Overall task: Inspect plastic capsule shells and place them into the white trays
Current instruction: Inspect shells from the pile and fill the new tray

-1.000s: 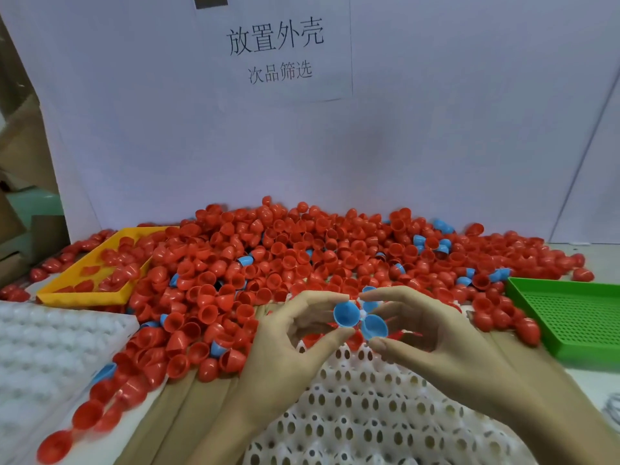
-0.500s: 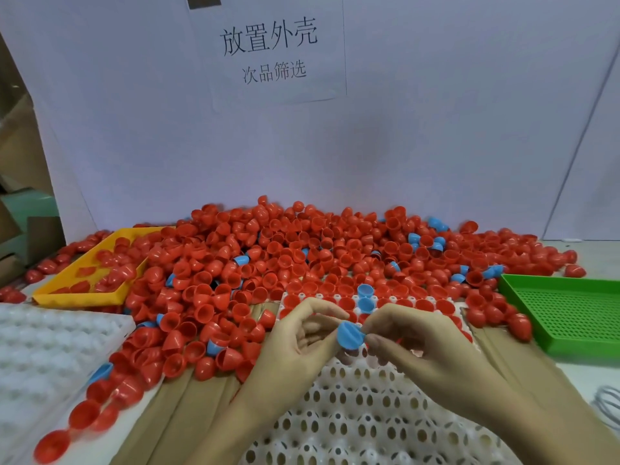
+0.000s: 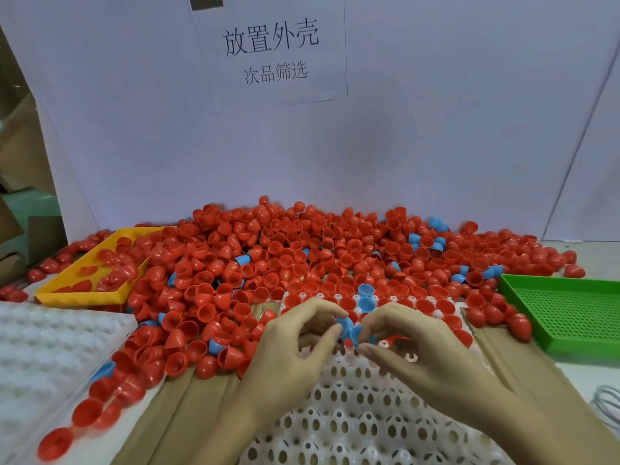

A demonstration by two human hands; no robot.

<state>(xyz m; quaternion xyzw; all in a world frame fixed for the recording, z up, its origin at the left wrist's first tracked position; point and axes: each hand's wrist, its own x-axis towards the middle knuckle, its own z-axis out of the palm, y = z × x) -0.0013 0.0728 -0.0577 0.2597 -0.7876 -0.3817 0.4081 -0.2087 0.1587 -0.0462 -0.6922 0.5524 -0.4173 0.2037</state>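
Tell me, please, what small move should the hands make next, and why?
Probably lower the blue capsule shells, pinched between the left hand and the right hand, into an empty pocket of the white tray directly below. The far rows already hold red and blue shells; the near pockets look empty.

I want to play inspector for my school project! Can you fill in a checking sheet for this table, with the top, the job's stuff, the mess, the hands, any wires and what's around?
Surface: brown cardboard strips under the trays.
Job's things: blue shells pinched between both hands; white tray mostly empty, far rows filled; second white tray on the left.
Clutter: big heap of red shells, some blue; yellow tray holding red pieces; green tray empty.
Grippers: left hand and right hand, both gripping shells.
Cables: white cable at the right edge.
Surroundings: white backdrop with a paper sign.
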